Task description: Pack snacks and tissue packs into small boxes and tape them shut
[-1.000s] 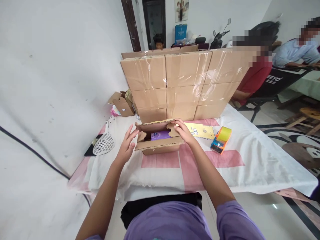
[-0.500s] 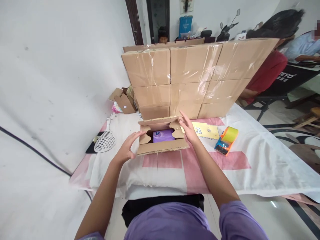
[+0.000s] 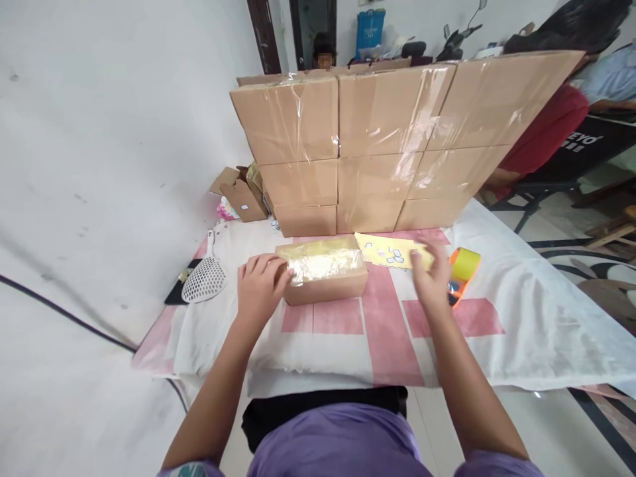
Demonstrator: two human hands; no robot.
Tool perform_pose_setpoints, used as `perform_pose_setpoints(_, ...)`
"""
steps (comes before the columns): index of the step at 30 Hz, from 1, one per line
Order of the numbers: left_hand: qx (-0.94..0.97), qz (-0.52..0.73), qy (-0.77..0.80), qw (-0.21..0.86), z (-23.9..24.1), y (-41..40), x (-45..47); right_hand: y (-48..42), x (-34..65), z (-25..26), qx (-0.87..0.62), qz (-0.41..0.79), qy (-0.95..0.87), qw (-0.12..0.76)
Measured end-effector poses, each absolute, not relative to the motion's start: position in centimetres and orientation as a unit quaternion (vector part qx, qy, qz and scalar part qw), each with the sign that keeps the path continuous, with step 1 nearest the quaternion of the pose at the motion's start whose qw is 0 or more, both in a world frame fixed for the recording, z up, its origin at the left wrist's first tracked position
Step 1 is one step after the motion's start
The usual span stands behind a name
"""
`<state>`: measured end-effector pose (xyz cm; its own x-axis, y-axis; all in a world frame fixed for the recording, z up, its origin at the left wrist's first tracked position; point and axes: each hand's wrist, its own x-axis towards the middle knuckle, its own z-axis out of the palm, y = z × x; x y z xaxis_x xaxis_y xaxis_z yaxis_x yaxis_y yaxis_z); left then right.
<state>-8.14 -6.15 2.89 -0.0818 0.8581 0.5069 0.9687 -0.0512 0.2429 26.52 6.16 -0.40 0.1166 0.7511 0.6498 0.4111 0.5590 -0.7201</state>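
A brown cardboard box (image 3: 325,288) lies on the cloth-covered table in front of me. Its upper face is closed, with shiny clear tape across it. My left hand (image 3: 261,285) is at the box's left end, with its fingers curled over the upper edge. To the right, my right hand (image 3: 431,275) is apart from the box, thumb and fingers spread and slightly blurred. It hovers over the right end of a yellow sheet (image 3: 380,252) with drawn marks. Just beyond it lies an orange tape dispenser (image 3: 467,262) with a yellow roll, partly hidden by this hand.
A wall of stacked, taped cardboard boxes (image 3: 375,139) stands at the back. On the left are a white perforated scoop (image 3: 205,278) on a dark item and an open small carton (image 3: 244,199). Other people sit beyond the stack. A white wall (image 3: 99,165) bounds the left.
Half a second ago the box showed an open top with a purple pack inside; now a taped face is up and the pack is hidden. My right hand has left the box, moving right.
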Motion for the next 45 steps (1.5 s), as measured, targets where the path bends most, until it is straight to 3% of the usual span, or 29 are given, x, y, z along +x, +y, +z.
perform_pose_setpoints(3,-0.737,-0.191,-0.637,0.119,2.7,-7.0,-6.9,6.9,32.3,-1.2,-0.575,0.044,-0.501,0.645)
perform_pose_setpoints(8,-0.755,-0.158,-0.625,0.12,2.0,-7.2,-5.5,9.7,37.5,-3.6,-0.641,0.317,-0.305,0.629)
perform_pose_setpoints(11,-0.751,-0.16,-0.632,0.106,2.1,-6.9,-5.7,9.9,37.4,-4.6,-0.616,0.403,-0.343,0.583)
perform_pose_setpoints(15,-0.751,-0.152,-0.636,0.094,2.5,-6.9,-5.9,8.8,36.7,-5.1,-0.597,0.369,-0.463,0.541)
perform_pose_setpoints(23,-0.743,-0.128,-0.655,0.059,2.8,-5.5,-5.0,8.1,33.6,-5.8,-0.481,0.472,-0.46,0.578)
perform_pose_setpoints(29,-0.74,-0.114,-0.662,0.034,3.2,-3.0,-6.5,6.0,27.8,-3.2,-0.387,0.542,-0.45,0.596)
perform_pose_setpoints(34,-0.715,-0.205,-0.665,0.073,2.4,-4.8,-3.7,4.4,23.3,-0.6,-0.318,0.573,-0.402,0.64)
perform_pose_setpoints(38,-0.745,-0.294,-0.598,-0.04,-0.2,-6.9,1.8,3.0,20.7,-0.7,-0.339,0.562,-0.405,0.637)
perform_pose_setpoints(42,-0.719,-0.348,-0.566,-0.204,-3.6,-6.3,6.1,2.2,20.3,-2.6,-0.356,0.566,-0.479,0.569)
perform_pose_setpoints(45,-0.678,-0.406,-0.54,-0.29,-5.3,-5.0,7.4,2.4,21.1,-4.0,-0.377,0.5,-0.562,0.54)
